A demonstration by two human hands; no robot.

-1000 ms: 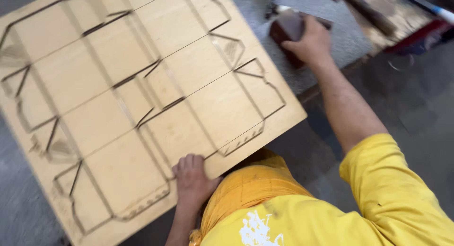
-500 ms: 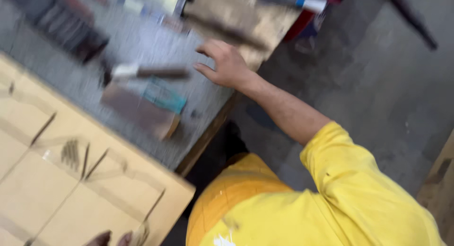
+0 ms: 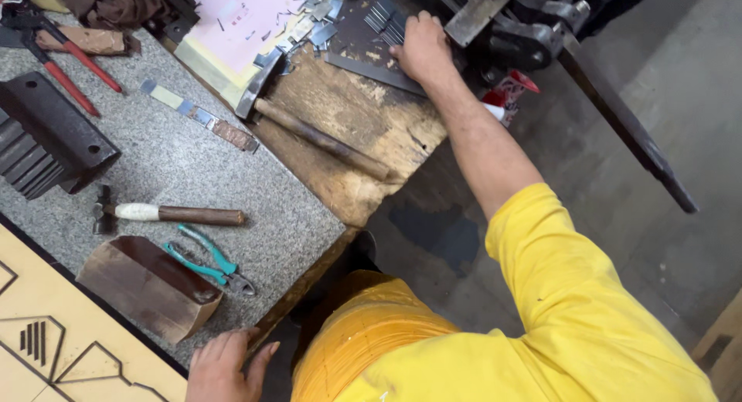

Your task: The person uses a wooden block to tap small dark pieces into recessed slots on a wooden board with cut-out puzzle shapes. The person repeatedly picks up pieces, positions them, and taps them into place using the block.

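My right hand [image 3: 421,48] reaches far out, palm down, onto a pile of short thin metal strips [image 3: 384,17] on a dark plate beside a heavy metal machine [image 3: 510,23]. Its fingertips are curled over the strips, and I cannot see whether they grip one. My left hand [image 3: 224,363] lies flat, fingers apart, on the near edge of the grey stone table [image 3: 232,178], holding nothing. Just left of it are a brown wooden block [image 3: 147,287] and the corner of a plywood board [image 3: 54,356] cut with slots.
Teal-handled pliers [image 3: 202,261] and a small hammer [image 3: 166,214] lie by the block. A larger hammer [image 3: 313,127] rests on a worn wooden bench [image 3: 363,178]. A black metal block [image 3: 46,139], red-handled cutters [image 3: 73,66] and a pink sheet [image 3: 239,19] lie further back. The machine's long lever [image 3: 626,131] juts right.
The view has swung right, away from the plywood board. My right hand left the near table and reached out to the metal strips by the machine. My left hand moved from the board to the table edge.
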